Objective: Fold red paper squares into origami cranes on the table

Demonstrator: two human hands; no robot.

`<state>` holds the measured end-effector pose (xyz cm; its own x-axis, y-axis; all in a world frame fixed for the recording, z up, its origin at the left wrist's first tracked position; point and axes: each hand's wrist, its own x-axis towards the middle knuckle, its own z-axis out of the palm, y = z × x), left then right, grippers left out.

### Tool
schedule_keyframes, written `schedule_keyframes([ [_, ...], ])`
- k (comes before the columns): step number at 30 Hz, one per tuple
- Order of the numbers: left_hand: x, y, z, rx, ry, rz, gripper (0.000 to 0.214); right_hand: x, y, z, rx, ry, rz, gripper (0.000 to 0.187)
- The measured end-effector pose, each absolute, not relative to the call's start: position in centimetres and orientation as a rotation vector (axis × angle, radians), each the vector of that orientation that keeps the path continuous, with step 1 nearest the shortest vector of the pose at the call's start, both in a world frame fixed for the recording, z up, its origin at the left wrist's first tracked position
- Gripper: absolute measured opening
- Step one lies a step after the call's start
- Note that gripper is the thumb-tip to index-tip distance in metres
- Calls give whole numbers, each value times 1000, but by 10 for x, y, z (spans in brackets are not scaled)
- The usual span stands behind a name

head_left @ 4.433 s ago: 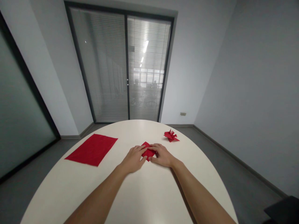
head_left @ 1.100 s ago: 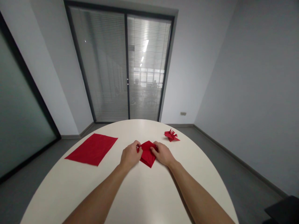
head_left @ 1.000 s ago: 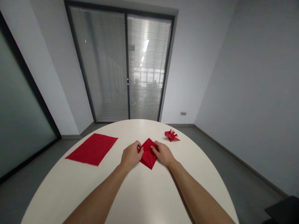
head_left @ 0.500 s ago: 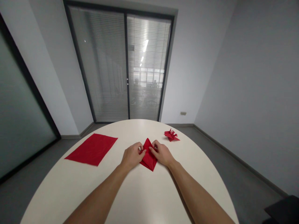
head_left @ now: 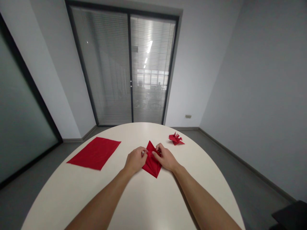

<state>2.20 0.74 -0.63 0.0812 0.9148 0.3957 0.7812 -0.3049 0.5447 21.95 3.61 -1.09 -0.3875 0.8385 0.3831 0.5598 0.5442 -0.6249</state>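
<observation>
A folded piece of red paper point(head_left: 153, 166), roughly diamond-shaped with crease lines running to its near corner, lies between my two hands on the table. My left hand point(head_left: 136, 158) pinches its left side with thumb and forefinger. On the opposite side my right hand point(head_left: 166, 157) has its thumb pressed on the paper and the fingers curled at the edge. Part of the paper's left and right edges is hidden by the fingers.
A flat red paper sheet point(head_left: 96, 153) lies to the left on the round white table point(head_left: 134, 204). Several folded red paper figures point(head_left: 176, 139) sit close together at the far right. Beyond stands a glass partition with blinds point(head_left: 107, 70). A dark object point(head_left: 291, 214) shows at lower right.
The folded paper has opened wider at the near part, showing more creases, and its far tip has shifted slightly left. My left thumb has drawn back toward the fingers.
</observation>
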Motion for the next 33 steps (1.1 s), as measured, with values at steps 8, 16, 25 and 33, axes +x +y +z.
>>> schedule_keyframes([
  [8,22,8,-8,2152,1746,996,15,221,37,-8,-999,-2129,629,24],
  [16,21,10,-13,2236,1699,1022,14,220,39,-12,-1049,-2119,637,17],
  [25,20,12,-15,2315,1688,999,16,221,41,-14,-1099,-2188,516,33],
  [33,17,18,-25,2421,1628,930,36,221,44,-17,-1016,-2290,381,27],
])
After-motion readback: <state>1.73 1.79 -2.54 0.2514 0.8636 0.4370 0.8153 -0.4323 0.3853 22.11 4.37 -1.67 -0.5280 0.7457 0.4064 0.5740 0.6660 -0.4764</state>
